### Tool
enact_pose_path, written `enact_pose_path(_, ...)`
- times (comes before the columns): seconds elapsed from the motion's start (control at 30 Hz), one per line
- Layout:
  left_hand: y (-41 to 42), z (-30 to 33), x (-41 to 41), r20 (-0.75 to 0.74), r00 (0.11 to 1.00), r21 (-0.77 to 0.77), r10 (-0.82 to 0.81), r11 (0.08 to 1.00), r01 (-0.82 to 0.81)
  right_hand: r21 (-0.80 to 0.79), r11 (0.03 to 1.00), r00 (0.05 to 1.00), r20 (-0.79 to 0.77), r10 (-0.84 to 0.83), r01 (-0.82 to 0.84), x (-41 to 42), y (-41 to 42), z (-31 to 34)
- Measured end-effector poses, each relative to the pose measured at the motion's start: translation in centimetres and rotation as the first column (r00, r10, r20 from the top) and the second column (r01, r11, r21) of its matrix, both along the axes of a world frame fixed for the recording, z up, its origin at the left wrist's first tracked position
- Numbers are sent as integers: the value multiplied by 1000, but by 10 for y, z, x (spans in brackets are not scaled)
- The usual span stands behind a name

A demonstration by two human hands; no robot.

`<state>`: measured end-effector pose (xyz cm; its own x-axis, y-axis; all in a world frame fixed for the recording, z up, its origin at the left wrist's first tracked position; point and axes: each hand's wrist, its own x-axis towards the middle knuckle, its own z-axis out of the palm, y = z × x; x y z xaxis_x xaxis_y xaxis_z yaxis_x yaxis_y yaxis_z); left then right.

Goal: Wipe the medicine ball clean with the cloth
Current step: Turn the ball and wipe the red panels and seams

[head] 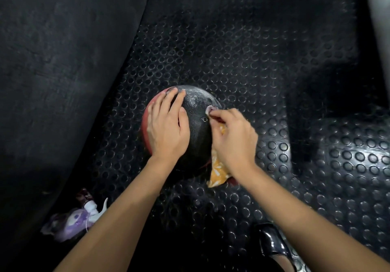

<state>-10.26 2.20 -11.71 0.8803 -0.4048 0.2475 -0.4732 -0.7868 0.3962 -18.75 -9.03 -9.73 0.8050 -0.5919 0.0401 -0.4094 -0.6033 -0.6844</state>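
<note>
A black and red medicine ball (pixel 197 121) sits on the studded rubber floor, with a whitish dusty patch on its upper far side. My left hand (pixel 167 126) lies flat over the ball's left top, fingers spread and straight. My right hand (pixel 232 136) grips a bunched orange patterned cloth (pixel 217 171) and presses a corner of it against the ball's right side. The cloth's loose end hangs down below my right wrist to the floor. Part of the ball is hidden under both hands.
The black studded rubber mat (pixel 242 60) covers the floor around the ball. A smoother dark mat (pixel 52 71) lies to the left. A spray bottle (pixel 89 203) and a purple-white cloth (pixel 69 223) lie at the lower left. A shiny black shoe (pixel 272 244) shows at the bottom right.
</note>
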Motion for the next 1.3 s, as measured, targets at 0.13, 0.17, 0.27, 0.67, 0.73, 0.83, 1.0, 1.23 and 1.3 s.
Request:
enact_pose_path(0.13, 5, 2, 0, 7, 998, 17, -58, 998, 58, -103, 982, 985, 59, 164, -157, -10, 14, 2)
enact_pose_path(0.17, 6, 2, -1, 2, 998, 13, -62, 998, 62, -107, 985, 989, 40, 143, -138, -10, 6, -2)
enact_pose_path(0.27, 5, 3, -5, 16, 997, 5, -77, 997, 77, -10, 1000, 998, -62, -14, 14, -6, -18, -12)
enact_pose_path(0.67, 37, 13, 29, -127, 919, 72, -373, 921, 384, 156, 988, 1000, 1, 24, -24, -16, -27, -2)
enact_pose_path(0.73, 35, 14, 20, -254, 956, -46, -149, 989, 142, 171, 984, 998, 20, 55, -58, -12, -25, 0)
enact_pose_path(0.83, 21, 14, 6, -317, 948, -37, -11, 999, -1, 157, 977, 988, 80, 134, -146, -3, -15, 6)
enact_pose_path(1.0, 1, 9, -9, -201, 968, -20, 152, 987, -159, 25, 986, 986, 40, 161, -162, 2, -5, 7)
enact_pose_path(1.23, 4, 7, -6, -200, 967, -52, 157, 984, -170, -150, 966, 975, 48, 217, -208, 8, 3, 9)
enact_pose_path(1.3, 1, 8, -6, -198, 966, -42, 169, 983, -181, -124, 982, 988, 37, 147, -141, 20, -4, 10)
